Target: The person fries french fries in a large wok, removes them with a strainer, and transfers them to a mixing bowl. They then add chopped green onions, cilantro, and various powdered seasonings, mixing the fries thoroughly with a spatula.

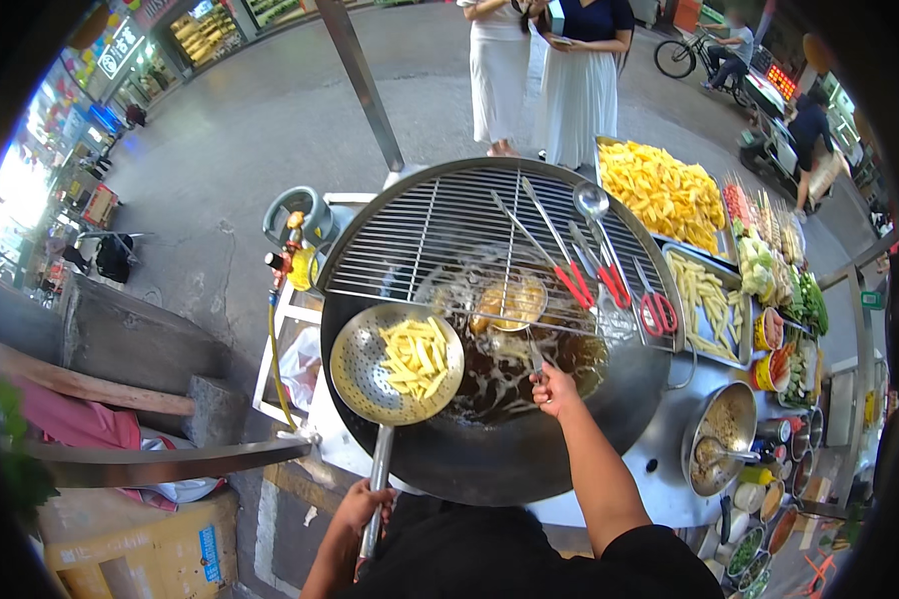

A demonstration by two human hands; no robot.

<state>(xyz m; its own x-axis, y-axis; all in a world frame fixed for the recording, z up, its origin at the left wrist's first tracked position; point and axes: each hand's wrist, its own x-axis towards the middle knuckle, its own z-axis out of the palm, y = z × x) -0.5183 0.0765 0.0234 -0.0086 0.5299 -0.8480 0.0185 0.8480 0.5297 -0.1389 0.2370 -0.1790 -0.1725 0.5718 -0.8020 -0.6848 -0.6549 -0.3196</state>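
My left hand (365,505) grips the metal handle of a perforated skimmer (359,382). Pale cut potato fries (416,358) lie on the right side of its bowl, over the left rim of a large wok (494,472). With my right hand (554,391) I hold the handle of a smaller metal strainer or ladle (533,352). Its round end sits in the dark, bubbling oil (487,382), partly under a wire rack (457,232), with browned food pieces (498,307) in it. What those pieces are, I cannot tell.
Tongs (551,254), a ladle (591,201) and red-handled scissors (655,307) rest on the rack. Trays of fried potato wedges (659,191) and raw fries (704,299), plus a sauce bowl (719,438), stand right. A gas cylinder (300,213) stands left. Two people (543,82) stand beyond.
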